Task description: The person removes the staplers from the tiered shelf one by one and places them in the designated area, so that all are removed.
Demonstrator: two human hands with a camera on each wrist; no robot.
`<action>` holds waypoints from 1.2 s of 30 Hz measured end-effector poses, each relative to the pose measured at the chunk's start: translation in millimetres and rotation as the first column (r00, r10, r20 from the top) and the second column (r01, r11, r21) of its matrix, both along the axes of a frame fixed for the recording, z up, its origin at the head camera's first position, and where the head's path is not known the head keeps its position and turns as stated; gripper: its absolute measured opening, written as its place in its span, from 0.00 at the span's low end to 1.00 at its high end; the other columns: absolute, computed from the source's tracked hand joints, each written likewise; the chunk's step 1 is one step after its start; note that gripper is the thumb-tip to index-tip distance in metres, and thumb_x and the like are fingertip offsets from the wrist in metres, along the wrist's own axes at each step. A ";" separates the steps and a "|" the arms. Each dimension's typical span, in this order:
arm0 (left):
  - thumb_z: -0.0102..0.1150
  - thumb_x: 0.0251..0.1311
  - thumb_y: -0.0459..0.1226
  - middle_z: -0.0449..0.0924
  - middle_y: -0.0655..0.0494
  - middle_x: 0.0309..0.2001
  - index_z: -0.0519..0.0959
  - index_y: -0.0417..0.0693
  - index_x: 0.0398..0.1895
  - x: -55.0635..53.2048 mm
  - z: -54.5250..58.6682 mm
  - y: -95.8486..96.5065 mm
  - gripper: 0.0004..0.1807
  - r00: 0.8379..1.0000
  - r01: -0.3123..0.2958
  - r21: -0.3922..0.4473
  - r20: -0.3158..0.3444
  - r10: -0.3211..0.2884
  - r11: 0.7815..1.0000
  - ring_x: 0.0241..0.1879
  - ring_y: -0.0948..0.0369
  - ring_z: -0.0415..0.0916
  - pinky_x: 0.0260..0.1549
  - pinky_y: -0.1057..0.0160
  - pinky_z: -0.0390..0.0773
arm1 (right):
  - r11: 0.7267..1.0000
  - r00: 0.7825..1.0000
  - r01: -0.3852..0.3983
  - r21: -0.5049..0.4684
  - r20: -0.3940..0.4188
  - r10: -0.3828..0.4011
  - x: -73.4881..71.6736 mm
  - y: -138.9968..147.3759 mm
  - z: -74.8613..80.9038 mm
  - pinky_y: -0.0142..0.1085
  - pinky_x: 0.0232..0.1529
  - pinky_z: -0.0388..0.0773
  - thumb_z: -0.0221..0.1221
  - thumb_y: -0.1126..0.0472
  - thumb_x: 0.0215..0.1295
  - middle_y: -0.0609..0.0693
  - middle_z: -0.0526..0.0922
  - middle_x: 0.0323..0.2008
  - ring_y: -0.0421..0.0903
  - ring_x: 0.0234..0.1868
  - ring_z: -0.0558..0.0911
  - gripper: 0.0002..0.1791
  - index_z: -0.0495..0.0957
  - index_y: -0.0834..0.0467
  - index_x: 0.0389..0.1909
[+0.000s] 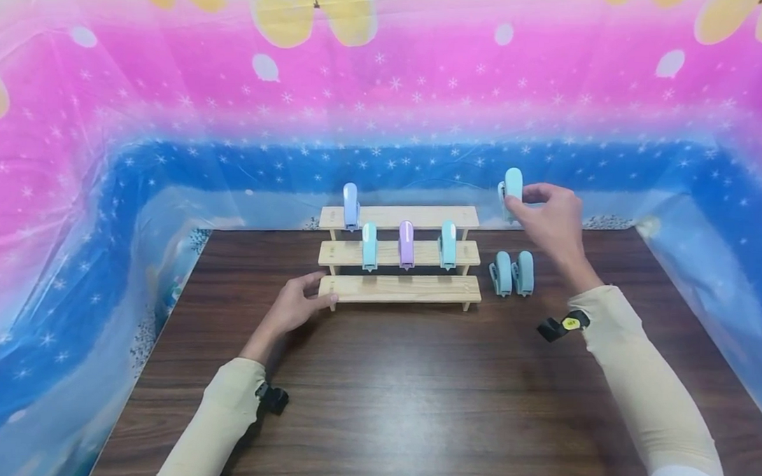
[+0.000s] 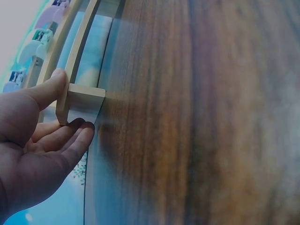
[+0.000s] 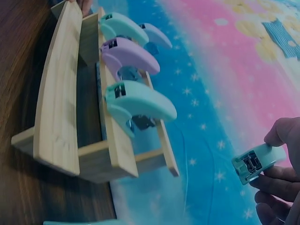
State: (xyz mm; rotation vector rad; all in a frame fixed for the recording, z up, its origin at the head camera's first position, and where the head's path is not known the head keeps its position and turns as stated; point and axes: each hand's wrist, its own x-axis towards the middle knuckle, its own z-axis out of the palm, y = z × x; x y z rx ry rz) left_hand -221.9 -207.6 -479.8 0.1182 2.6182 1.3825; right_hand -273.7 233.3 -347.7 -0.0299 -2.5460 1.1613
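Observation:
A mint-green stapler (image 1: 512,189) is pinched between the thumb and fingers of my right hand (image 1: 553,219), raised to the right of the top shelf. My left hand (image 1: 295,302) grips the left end of the lowest board of a three-tier wooden rack (image 1: 404,289), thumb on the board (image 2: 63,101) and fingers around its end. On the middle tier stand a mint stapler (image 1: 369,246), a purple stapler (image 1: 407,244) and another mint stapler (image 1: 448,245). A light-blue stapler (image 1: 350,206) stands on the top tier, toward its left end.
Two more mint staplers, a left one (image 1: 501,274) and a right one (image 1: 524,273), stand side by side on the dark wood-grain table (image 1: 407,400), right of the rack. A pink and blue patterned cloth (image 1: 423,120) hangs behind and around the table.

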 end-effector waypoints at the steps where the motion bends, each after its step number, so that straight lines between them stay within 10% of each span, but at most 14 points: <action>1: 0.66 0.68 0.48 0.63 0.38 0.75 0.64 0.40 0.76 -0.1 0.1 0.0 0.40 1.000 -0.001 -0.001 0.001 0.001 1.000 0.70 0.43 0.68 0.63 0.43 0.75 | 1.000 1.000 0.004 0.004 0.000 -0.004 0.8 2.5 -0.7 0.36 0.43 0.79 0.65 0.40 0.64 0.58 0.88 0.49 0.51 0.47 0.85 0.30 0.85 0.61 0.54; 15: 0.66 0.68 0.47 0.64 0.38 0.74 0.65 0.39 0.76 -0.3 1.3 0.7 0.39 1.000 0.005 -0.007 -0.018 -0.005 1.000 0.71 0.43 0.66 0.64 0.43 0.73 | 0.999 0.999 0.035 0.037 0.008 -0.036 3.5 34.1 -19.8 0.28 0.37 0.76 0.65 0.43 0.64 0.61 0.87 0.50 0.54 0.48 0.85 0.29 0.85 0.63 0.54; 36: 0.66 0.68 0.47 0.64 0.39 0.75 0.65 0.39 0.76 0.1 0.5 -0.7 0.39 1.000 0.007 -0.018 -0.017 -0.008 1.000 0.73 0.44 0.62 0.66 0.42 0.71 | 0.989 0.991 0.097 0.108 0.079 -0.106 11.2 73.6 -71.0 0.58 0.56 0.71 0.62 0.40 0.66 0.68 0.83 0.55 0.66 0.59 0.75 0.34 0.82 0.66 0.57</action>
